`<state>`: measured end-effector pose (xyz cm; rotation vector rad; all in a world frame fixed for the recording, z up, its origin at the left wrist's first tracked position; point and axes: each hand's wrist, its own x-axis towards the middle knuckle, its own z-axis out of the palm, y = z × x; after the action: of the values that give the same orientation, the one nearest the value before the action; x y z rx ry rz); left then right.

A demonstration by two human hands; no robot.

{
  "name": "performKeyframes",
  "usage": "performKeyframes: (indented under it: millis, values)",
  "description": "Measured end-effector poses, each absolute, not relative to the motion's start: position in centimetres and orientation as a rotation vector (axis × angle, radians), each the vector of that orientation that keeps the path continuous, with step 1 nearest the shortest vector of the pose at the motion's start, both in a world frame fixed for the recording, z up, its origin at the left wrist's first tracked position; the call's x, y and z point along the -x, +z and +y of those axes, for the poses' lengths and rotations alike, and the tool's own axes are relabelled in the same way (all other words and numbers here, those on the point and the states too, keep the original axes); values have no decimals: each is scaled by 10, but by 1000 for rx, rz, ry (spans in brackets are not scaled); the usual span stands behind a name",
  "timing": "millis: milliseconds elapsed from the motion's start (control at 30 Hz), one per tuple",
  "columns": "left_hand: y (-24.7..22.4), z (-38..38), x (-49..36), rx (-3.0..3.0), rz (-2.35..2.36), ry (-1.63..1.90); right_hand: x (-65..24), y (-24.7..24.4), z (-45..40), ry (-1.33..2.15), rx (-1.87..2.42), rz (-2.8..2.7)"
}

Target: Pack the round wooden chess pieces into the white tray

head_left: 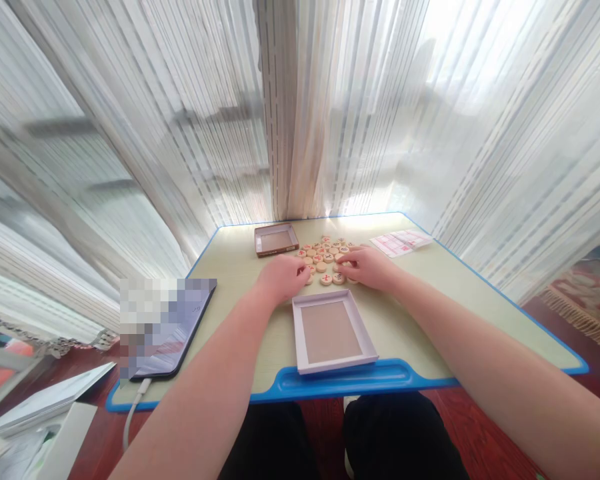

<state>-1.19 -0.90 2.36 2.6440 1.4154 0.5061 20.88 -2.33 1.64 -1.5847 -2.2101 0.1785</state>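
Round wooden xiangqi pieces [329,257] with red and dark characters lie in a loose cluster on the table. At the cluster's left edge is my left hand [284,276], its fingers curled inward beside a red-marked piece [311,269]; what is inside the fingers is hidden. From the right side my right hand [364,267] reaches in, thumb and fingertips closed at a piece partly covered by them. Just in front of the hands lies a shallow, empty white box tray [300,333]. Two pieces, one red-marked [326,279] and one dark-marked [338,278], sit nearest that tray.
A brown-rimmed box part [276,253] stands behind my left hand. Toward the right rear lies a pink-and-white printed sheet [401,242]. A phone or tablet [180,340] with a white cable [136,407] is at the left. The table [480,307] has a blue rim; curtains hang behind it.
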Motion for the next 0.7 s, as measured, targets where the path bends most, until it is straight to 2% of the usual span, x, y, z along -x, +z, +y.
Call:
performKeyframes:
  millis: [700]
  values:
    - [24,-10,9,-2639,1383,507,-210,16,-21,90,1615,-2231]
